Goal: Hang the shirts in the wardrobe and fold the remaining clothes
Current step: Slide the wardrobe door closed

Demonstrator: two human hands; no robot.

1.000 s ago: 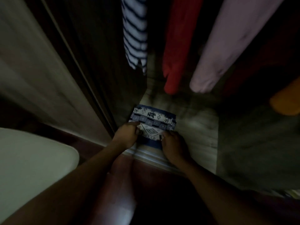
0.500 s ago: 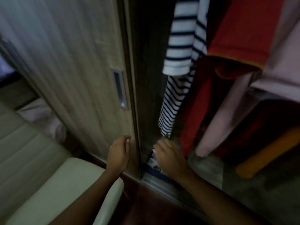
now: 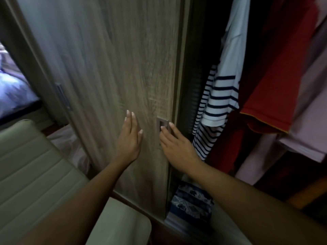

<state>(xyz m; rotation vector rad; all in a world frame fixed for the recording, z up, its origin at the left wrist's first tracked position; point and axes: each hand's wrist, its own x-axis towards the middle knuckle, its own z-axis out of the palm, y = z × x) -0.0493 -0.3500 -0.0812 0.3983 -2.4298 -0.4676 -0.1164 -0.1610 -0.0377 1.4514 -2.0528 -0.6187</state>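
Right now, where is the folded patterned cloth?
Head view, bottom centre-right: the folded patterned cloth lies low down, just right of the sliding door edge and below the hanging striped shirt.

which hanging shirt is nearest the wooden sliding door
The white shirt with navy stripes; the red shirt and pink garment hang farther right.

One head-worn wide-angle view, aimed forward and down, close up on the wardrobe door. Door fills centre-left, hanging clothes take the right side, chair lower left. Door sits within arm's reach of the camera.
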